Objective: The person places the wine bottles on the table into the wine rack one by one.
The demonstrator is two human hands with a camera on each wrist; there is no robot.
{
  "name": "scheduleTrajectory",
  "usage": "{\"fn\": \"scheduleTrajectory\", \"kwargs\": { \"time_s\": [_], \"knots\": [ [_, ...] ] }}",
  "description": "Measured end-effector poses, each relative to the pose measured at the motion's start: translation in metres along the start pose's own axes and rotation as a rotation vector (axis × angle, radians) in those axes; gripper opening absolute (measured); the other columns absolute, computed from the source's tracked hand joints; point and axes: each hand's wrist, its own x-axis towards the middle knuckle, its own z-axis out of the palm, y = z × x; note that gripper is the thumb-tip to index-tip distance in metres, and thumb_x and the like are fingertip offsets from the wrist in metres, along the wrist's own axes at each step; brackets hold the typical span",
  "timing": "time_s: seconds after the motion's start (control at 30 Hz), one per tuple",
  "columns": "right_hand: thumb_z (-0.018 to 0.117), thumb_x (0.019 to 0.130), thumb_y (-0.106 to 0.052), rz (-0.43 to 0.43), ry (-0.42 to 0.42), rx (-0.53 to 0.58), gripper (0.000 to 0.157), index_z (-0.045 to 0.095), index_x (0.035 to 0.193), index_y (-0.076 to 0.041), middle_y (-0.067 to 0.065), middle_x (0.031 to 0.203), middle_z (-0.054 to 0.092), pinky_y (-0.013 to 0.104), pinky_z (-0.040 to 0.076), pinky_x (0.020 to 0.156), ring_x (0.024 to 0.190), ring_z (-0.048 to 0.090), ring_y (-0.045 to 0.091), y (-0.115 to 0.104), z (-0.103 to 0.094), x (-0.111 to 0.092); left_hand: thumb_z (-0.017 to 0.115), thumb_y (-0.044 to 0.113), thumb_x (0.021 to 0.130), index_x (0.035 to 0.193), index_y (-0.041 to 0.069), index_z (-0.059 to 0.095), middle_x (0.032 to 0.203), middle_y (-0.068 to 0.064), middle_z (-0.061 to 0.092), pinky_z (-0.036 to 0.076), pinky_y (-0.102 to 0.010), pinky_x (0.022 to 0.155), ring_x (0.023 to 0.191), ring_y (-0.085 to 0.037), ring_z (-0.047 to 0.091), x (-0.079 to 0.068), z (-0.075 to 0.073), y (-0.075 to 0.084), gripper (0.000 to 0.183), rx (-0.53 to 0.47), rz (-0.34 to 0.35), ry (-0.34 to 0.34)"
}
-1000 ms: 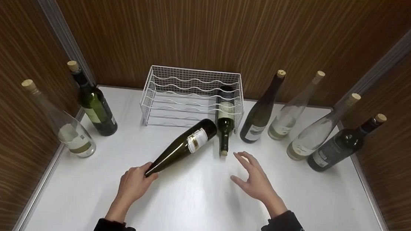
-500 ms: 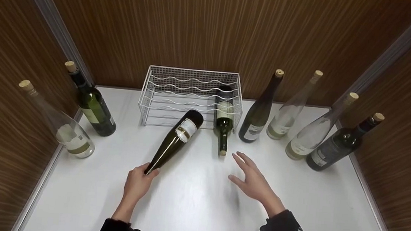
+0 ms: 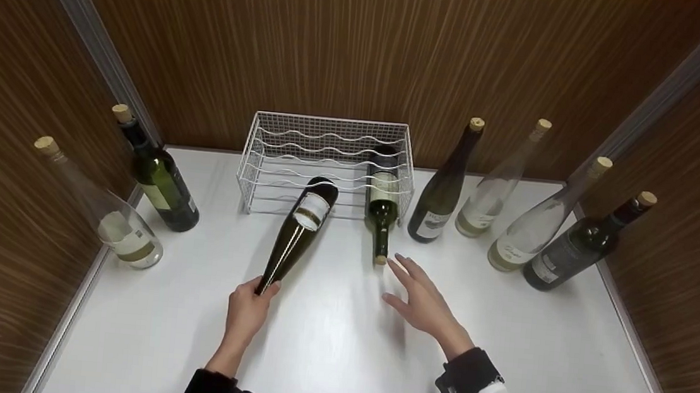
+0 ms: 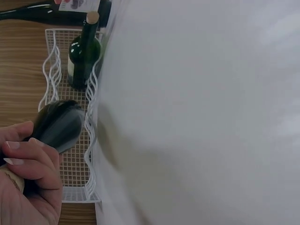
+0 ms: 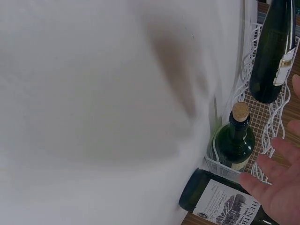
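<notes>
L hand point(image 3: 248, 311): fingers curled round neck of held bottle point(image 3: 296, 233), hiding most of it.
Bottle base: fwd of L fingertips, by rack point(image 3: 333, 118); contact unclear.
R hand point(image 3: 420, 299): fingers spread, holding nthg; cut off in R wrist cam.
Racked bottle point(image 3: 383, 211): cork point(image 3: 380, 260) near R fingertips.

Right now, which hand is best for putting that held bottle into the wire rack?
Probably the left hand: it grips the dark bottle by the neck, base towards the wire rack. The right hand holds nothing and is near the corked bottle lying in the rack.
</notes>
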Motion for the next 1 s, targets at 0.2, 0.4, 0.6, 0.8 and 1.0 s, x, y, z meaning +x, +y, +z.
{"fn": "scheduleTrajectory", "kwargs": {
  "time_s": [0.2, 0.4, 0.6, 0.8, 1.0],
  "knots": [
    [0.071, 0.092, -0.028, -0.045, 0.009, -0.012, 0.065, 0.044, 0.148, -0.008, 0.014, 0.155, 0.034, 0.051, 0.028, 0.111, 0.141, 0.029, 0.035, -0.001, 0.004, 0.004, 0.066, 0.027, 0.094, 0.092, 0.004, 0.071, 0.062, 0.001, 0.044, 0.035, -0.03, 0.052, 0.056, -0.015, 0.04, -0.003, 0.015, 0.003, 0.023, -0.001, 0.018, -0.004],
    [0.072, 0.092, -0.025, -0.087, 0.006, -0.018, 0.063, 0.046, 0.147, -0.01, 0.013, 0.154, 0.036, 0.051, 0.028, 0.111, 0.141, 0.03, 0.038, -0.002, 0.007, 0.007, 0.064, 0.027, 0.096, 0.086, 0.007, 0.067, 0.062, 0.0, 0.046, 0.035, -0.031, 0.053, 0.056, -0.016, 0.04, -0.006, 0.03, 0.004, 0.023, 0.007, 0.035, -0.011],
    [0.072, 0.091, -0.023, -0.096, 0.012, -0.018, 0.063, 0.046, 0.147, -0.008, 0.014, 0.153, 0.036, 0.051, 0.028, 0.111, 0.14, 0.031, 0.039, -0.001, 0.007, 0.009, 0.063, 0.027, 0.096, 0.085, 0.008, 0.066, 0.061, 0.001, 0.046, 0.036, -0.031, 0.052, 0.054, -0.015, 0.041, -0.004, 0.043, 0.008, 0.022, 0.006, 0.074, -0.017],
    [0.073, 0.09, -0.02, -0.117, 0.041, 0.005, 0.059, 0.05, 0.143, -0.007, 0.018, 0.151, 0.038, 0.051, 0.028, 0.111, 0.138, 0.033, 0.04, 0.001, 0.008, 0.012, 0.063, 0.025, 0.096, 0.083, 0.008, 0.064, 0.06, 0.001, 0.045, 0.036, -0.031, 0.051, 0.054, -0.014, 0.04, 0.004, 0.055, 0.013, 0.022, 0.005, 0.103, -0.005],
    [0.072, 0.092, -0.022, -0.09, 0.027, 0.02, 0.057, 0.051, 0.143, -0.01, 0.015, 0.152, 0.037, 0.051, 0.028, 0.111, 0.14, 0.031, 0.037, 0.002, 0.009, 0.013, 0.062, 0.024, 0.098, 0.084, 0.006, 0.064, 0.058, 0.004, 0.038, 0.03, -0.028, 0.047, 0.051, -0.012, 0.034, 0.012, 0.069, 0.018, 0.023, -0.028, 0.102, -0.011]
  ]
}}
